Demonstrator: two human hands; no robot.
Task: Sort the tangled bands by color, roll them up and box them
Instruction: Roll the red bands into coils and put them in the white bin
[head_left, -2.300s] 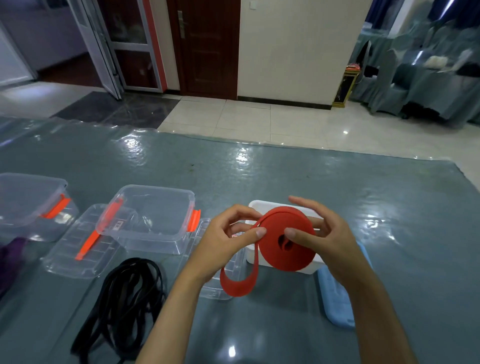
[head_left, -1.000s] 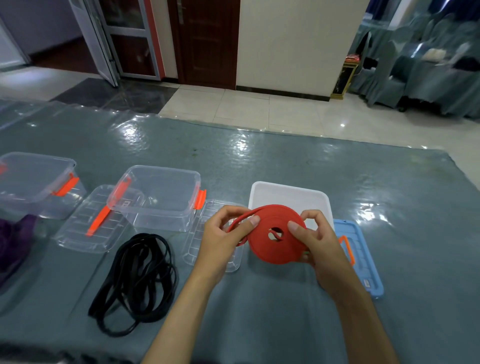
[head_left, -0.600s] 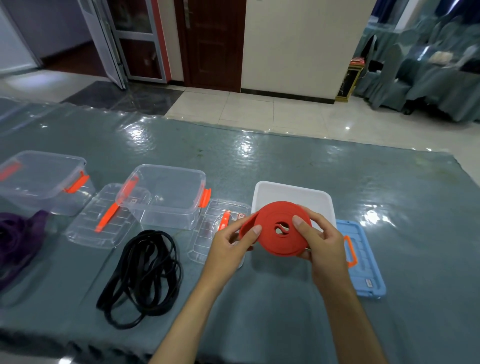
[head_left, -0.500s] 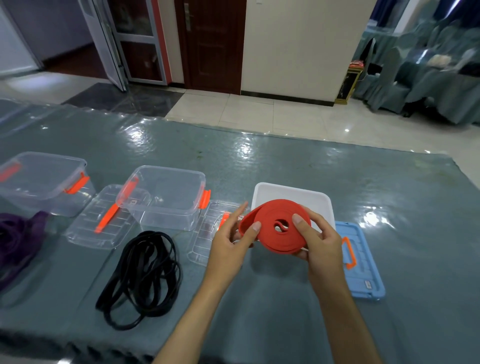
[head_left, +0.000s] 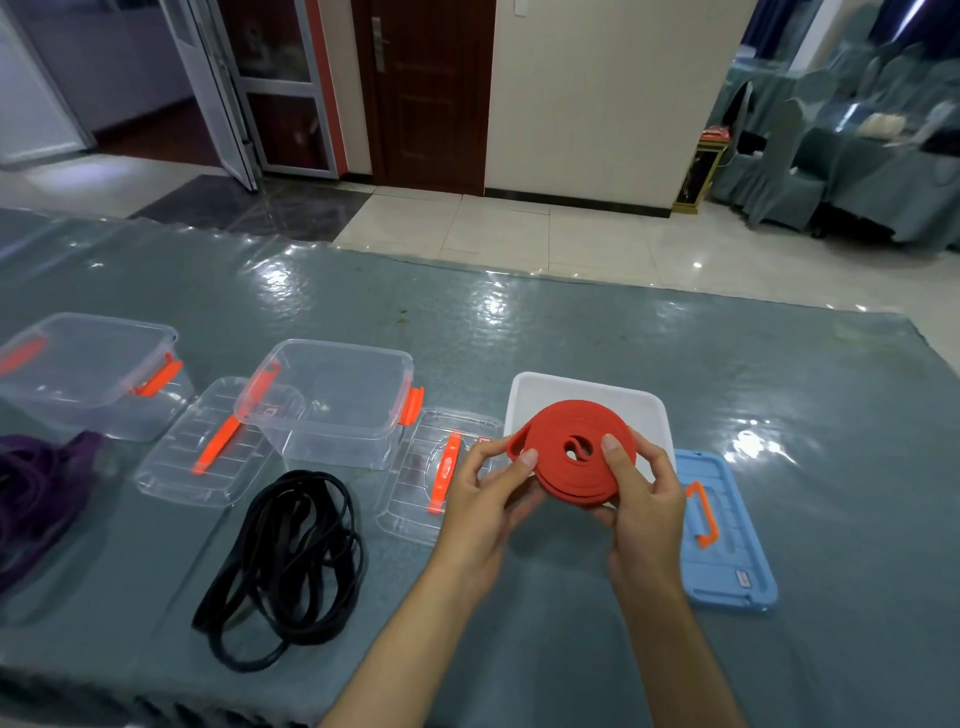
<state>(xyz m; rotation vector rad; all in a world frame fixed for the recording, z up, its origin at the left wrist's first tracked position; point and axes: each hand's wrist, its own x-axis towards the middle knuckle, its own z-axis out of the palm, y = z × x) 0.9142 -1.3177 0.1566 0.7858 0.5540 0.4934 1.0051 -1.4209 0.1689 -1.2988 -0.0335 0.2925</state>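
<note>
Both hands tilt red coil, seemingly camera-facing

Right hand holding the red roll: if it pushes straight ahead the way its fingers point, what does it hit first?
Probably the white box, just beyond the right hand and red roll; depth unclear.

- Our left hand is raised off the surface, thumb laid over the top and fingers curled beneath in a pinch.
- Our right hand mirrors it, thumb pressed on top near the middle, fingers cupped below.
- Both forearms reach in from the near edge and draw close at the wrists.
- Both hands share one grip on the red band roll.
</note>
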